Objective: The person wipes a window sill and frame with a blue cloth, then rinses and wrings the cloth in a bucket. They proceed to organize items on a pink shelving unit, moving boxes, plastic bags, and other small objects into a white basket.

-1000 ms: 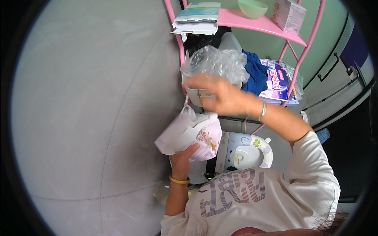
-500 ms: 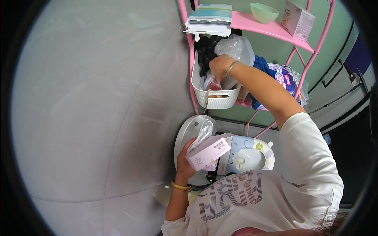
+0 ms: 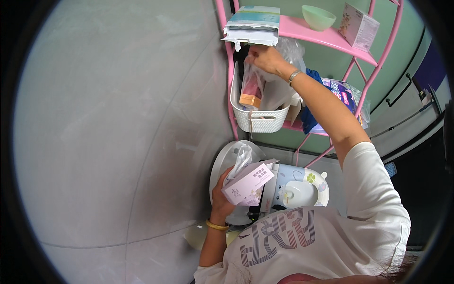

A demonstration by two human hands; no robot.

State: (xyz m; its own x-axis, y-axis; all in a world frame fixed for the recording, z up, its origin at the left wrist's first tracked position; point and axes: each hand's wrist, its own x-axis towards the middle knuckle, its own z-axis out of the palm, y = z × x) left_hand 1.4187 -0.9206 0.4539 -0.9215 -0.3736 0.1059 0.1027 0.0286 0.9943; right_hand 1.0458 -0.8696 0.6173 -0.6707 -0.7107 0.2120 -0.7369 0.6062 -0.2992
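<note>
Closed round a pale pink carton (image 3: 249, 183), my left hand (image 3: 221, 195) is low in the middle of the view. A crumpled clear plastic bag (image 3: 243, 158) sticks up beside the carton, against the same hand. My right hand (image 3: 268, 60) reaches up to a white woven-look basket (image 3: 265, 124) on the pink rack. Its fingers pinch a clear plastic bag (image 3: 257, 75). A red box with an orange end (image 3: 250, 97) shows through or beside the bag, tilted in the basket. Black plastic is partly hidden behind this hand.
On the upper shelf of the pink rack (image 3: 302, 28) stand a torn white-and-teal box (image 3: 253, 21), a green bowl (image 3: 318, 19) and a floral carton (image 3: 358, 26). Blue cloth (image 3: 309, 120) and a purple package (image 3: 341, 90) lie right of the basket. A toilet seat (image 3: 322, 194) is below.
My right hand has risen inside the basket area, drawing the clear bag up. The red-and-orange box shows more now. My left hand with the carton has barely moved.
</note>
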